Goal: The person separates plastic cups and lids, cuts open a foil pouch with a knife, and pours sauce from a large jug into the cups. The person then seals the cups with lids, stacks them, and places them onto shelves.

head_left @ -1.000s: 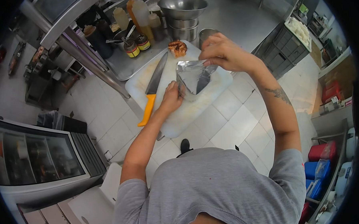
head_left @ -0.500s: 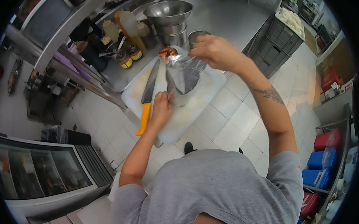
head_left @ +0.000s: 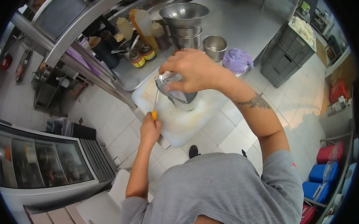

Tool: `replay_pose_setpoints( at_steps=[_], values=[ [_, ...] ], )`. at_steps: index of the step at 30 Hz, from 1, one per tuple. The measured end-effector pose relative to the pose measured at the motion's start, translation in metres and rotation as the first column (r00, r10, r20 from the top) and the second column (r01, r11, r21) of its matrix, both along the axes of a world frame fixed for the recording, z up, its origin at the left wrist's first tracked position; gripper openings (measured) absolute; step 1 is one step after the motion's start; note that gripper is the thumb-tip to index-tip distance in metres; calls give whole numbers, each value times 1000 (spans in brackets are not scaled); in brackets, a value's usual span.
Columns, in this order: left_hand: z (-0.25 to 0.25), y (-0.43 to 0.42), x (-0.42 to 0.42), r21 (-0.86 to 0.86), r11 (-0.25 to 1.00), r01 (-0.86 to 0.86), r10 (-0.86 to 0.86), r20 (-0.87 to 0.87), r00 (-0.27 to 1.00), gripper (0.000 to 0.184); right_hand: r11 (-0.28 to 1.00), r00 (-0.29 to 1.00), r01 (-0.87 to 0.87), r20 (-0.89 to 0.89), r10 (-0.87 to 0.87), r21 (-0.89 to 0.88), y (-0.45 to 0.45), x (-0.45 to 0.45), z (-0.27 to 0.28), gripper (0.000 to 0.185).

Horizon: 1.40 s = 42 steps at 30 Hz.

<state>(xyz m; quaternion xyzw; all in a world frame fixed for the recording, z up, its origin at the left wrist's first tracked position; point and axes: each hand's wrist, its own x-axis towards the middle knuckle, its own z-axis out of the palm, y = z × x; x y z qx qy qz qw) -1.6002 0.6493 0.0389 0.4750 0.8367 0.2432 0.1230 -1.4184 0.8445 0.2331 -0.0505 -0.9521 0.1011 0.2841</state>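
Yellow-handled knife is gripped in the left hand's curled fingers, over white cutting board. Silver foil packet, beside the knife, is grasped between the right hand's thumb and fingers.

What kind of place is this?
Most likely a commercial kitchen: there's a white cutting board, a group of squeeze bottles and a wide steel bowl on a metal counter.

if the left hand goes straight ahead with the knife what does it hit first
Probably the foil by the right hand, as the knife in the left hand points toward it; depth is unclear.
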Motion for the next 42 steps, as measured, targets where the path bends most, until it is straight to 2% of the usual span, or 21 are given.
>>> replay_pose_setpoints(
  at_steps=[1,4,7,10,13,15,19,26,31,34,37,42],
  values=[
    [14,-8,6,27,1000,-4,1,113,994,45,1000,1000,12,3,-12,-24,-2,-5,-2,20],
    [77,-31,33,107,987,-119,85,280,956,41,998,999,43,-22,-44,-47,-5,-16,-10,15],
    [120,-50,54,199,970,-141,94,228,969,40,999,993,54,-108,-53,5,-9,-19,-15,14],
    [135,-64,64,295,955,-9,-8,57,998,43,999,987,42,-155,-40,7,-14,-17,-14,13],
    [156,-74,82,243,970,20,-31,41,999,47,999,981,22,-192,-15,34,-16,-15,-12,11],
    [156,-80,89,272,962,23,-27,10,1000,47,997,958,-4,-285,27,81,-13,-20,-23,10],
    [159,-89,100,300,952,54,-30,-84,996,47,993,949,10,-313,27,116,-13,-22,-28,8],
    [167,-93,114,206,978,34,-11,-111,994,56,992,938,-10,-343,52,125,-14,-22,-30,5],
    [177,-52,119,172,985,17,17,-195,981,61,992,900,-23,-430,76,127,-18,-25,-36,7],
    [180,-55,116,108,994,11,10,-195,981,61,995,891,1,-452,45,102,-18,-21,-32,9],
    [182,-93,116,-23,1000,-18,15,-146,989,62,993,883,8,-467,49,118,-16,-20,-34,7],
    [181,-116,115,-74,993,-87,76,-137,988,61,986,882,-34,-458,107,164,-16,-26,-35,8]
  ],
)
